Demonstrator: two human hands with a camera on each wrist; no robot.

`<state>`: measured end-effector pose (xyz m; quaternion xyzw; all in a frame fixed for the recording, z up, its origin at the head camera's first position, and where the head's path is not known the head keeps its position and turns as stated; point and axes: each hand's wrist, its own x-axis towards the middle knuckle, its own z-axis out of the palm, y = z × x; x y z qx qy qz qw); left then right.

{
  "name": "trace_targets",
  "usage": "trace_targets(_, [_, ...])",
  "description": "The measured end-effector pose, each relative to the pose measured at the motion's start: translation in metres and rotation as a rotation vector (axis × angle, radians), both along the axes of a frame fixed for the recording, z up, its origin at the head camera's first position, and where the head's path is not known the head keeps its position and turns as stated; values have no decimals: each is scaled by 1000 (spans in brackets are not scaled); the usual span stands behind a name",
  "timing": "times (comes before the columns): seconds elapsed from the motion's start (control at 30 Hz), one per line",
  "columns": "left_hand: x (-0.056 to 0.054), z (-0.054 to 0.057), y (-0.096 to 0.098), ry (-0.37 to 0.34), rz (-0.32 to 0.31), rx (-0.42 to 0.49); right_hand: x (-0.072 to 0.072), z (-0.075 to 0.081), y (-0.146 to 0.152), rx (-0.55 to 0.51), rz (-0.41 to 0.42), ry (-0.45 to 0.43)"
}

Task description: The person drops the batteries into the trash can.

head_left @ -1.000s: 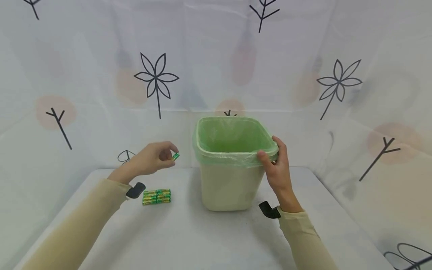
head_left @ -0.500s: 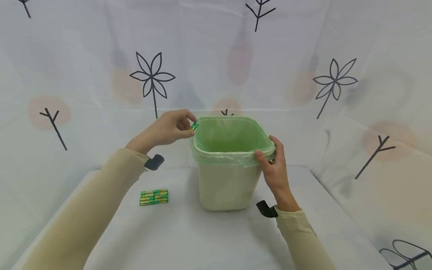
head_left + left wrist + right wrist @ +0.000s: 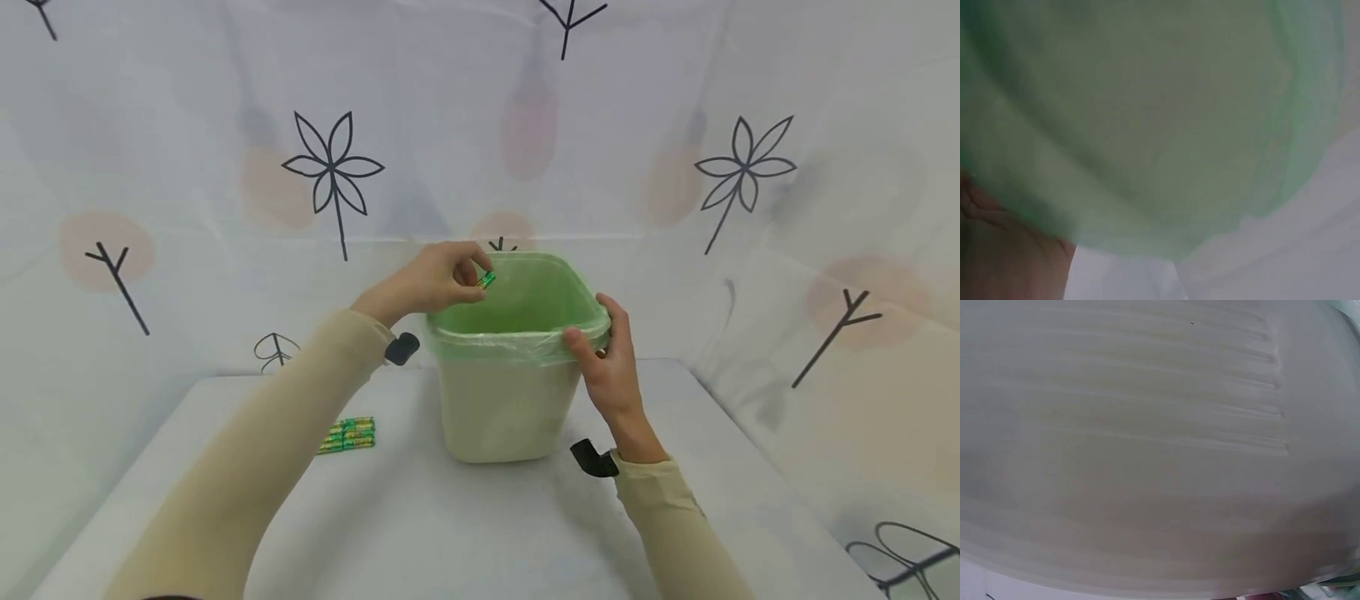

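A small green-and-gold battery [image 3: 487, 280] is pinched between the thumb and fingers of my left hand [image 3: 438, 279], over the left part of the bin's opening. The pale trash bin [image 3: 510, 408] stands upright on the table, lined with a thin green bag [image 3: 525, 346] folded over its rim. With thumb and fingers my right hand [image 3: 611, 367] grips the bin's right rim over the bag. In the left wrist view the bag [image 3: 1166, 125] fills most of the picture, with part of the left hand at lower left. The right wrist view shows the bin's ribbed side [image 3: 1147, 425].
Several green-and-gold batteries [image 3: 356, 433] lie side by side on the white table [image 3: 420, 533], left of the bin and partly behind the left sleeve [image 3: 247, 450]. A patterned white cloth [image 3: 420, 100] hangs behind the table.
My left hand has carried the battery up and to the right, from beside the bin to over its opening. The right hand keeps its grip on the rim.
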<state>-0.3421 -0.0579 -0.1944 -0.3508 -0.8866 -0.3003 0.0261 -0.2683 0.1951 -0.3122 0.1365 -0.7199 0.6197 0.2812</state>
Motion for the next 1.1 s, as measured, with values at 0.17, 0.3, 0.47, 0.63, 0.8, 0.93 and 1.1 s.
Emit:
trace_targets(0.17, [-6, -7, 8, 22, -26, 11, -4, -5, 0, 14, 14, 18])
trace_targets(0.3, [-8, -11, 18, 35, -47, 1, -4, -5, 2, 14, 10, 37])
trace_targets(0.47, [-7, -18, 28, 32, -30, -48, -3, -5, 3, 5, 7, 29])
trace_targets(0.63, [-8, -22, 30, 36, -21, -88, -2, -6, 4, 11, -2, 26])
trace_targets(0.8, [-7, -23, 30, 50, -14, -116, -2, -5, 4, 13, 2, 28])
trace_targets(0.93, [-8, -23, 30, 48, -10, -126, -3, -6, 3, 17, 5, 28])
trace_targets(1.1, [-7, -23, 27, 64, -14, -136, -3, -6, 1, 20, 5, 24])
